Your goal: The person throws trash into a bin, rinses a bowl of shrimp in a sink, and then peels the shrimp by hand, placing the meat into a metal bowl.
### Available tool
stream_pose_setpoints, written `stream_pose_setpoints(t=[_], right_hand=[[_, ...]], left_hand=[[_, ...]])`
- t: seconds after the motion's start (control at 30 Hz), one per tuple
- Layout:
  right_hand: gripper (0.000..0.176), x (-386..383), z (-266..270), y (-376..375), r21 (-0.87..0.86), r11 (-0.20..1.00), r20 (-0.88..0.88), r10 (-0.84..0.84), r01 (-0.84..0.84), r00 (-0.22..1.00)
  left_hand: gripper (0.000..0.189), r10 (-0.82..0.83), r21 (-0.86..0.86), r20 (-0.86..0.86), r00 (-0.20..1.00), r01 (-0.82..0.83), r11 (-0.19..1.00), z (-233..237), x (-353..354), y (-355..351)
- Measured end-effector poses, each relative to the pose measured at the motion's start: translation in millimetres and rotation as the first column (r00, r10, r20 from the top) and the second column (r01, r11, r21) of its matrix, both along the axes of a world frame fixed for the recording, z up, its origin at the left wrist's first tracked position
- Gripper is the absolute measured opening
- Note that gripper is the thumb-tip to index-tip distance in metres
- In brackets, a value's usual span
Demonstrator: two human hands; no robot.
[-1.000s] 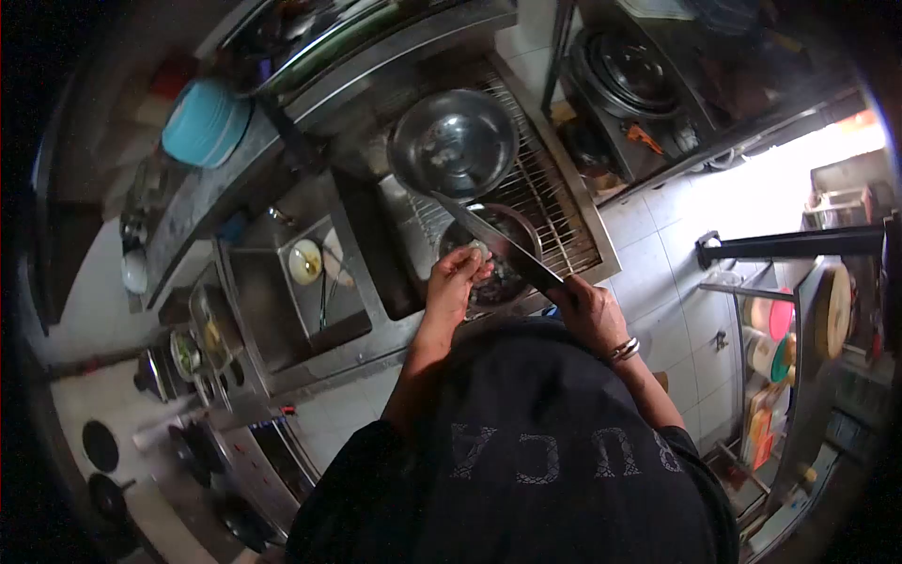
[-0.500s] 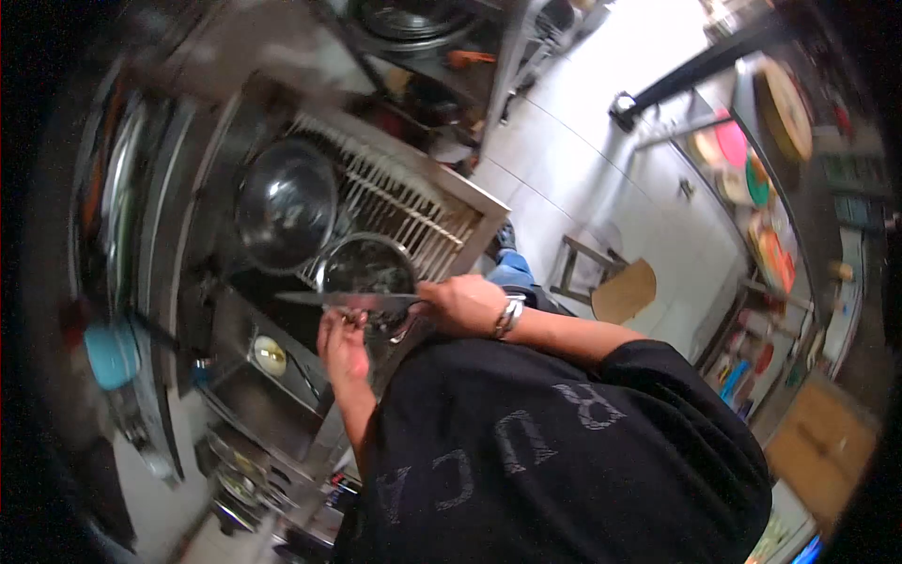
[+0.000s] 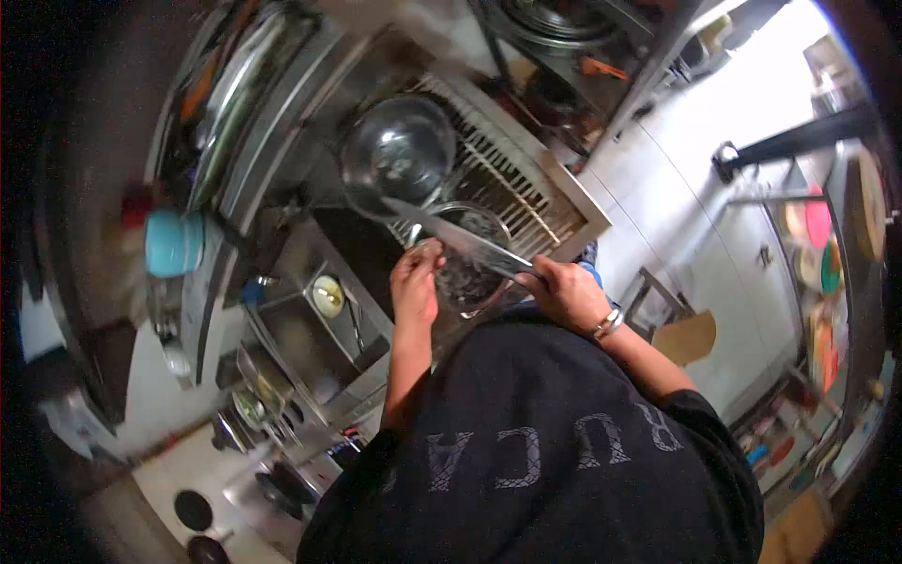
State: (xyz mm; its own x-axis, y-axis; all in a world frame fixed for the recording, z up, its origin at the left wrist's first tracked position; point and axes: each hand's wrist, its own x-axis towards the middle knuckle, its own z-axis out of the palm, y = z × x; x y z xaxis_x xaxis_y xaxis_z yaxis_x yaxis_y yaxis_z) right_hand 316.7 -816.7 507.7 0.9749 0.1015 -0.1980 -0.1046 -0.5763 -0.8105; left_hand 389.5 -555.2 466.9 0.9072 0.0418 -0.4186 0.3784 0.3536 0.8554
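My right hand, with a metal band on its wrist, is closed round the handle of a large knife. The broad blade slants up and to the left, over a metal bowl with dark, wet-looking contents I cannot make out. My left hand is at the bowl's left side, just under the blade. Its fingers are curled together, and whatever they hold is too small to name. Beyond the blade's tip stands a second, larger metal bowl.
Both bowls stand on or by a slatted metal rack. A sink at left holds a small pale dish with something yellow. A turquoise container is farther left. A wooden stool stands on the tiled floor at right.
The view has turned and shifted, so the scene sits farther right. The knife, level before, now slants with its tip toward the larger bowl. My left hand stays close to the blade.
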Motion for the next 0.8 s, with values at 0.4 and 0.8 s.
stream_pose_setpoints(t=[0.4, 0.8], right_hand=[[0.025, 23, 16, 6, -0.069, 0.990, -0.009, 0.125, -0.125, 0.992], [0.030, 40, 19, 12, -0.046, 0.998, -0.036, -0.044, 0.043, 0.998]], left_hand=[[0.004, 0.119, -0.161, 0.101, 0.988, -0.102, 0.982, -11, -5, 3], [0.019, -0.164, 0.489, 0.149, 0.975, 0.071, 0.869, -12, 34, 11]])
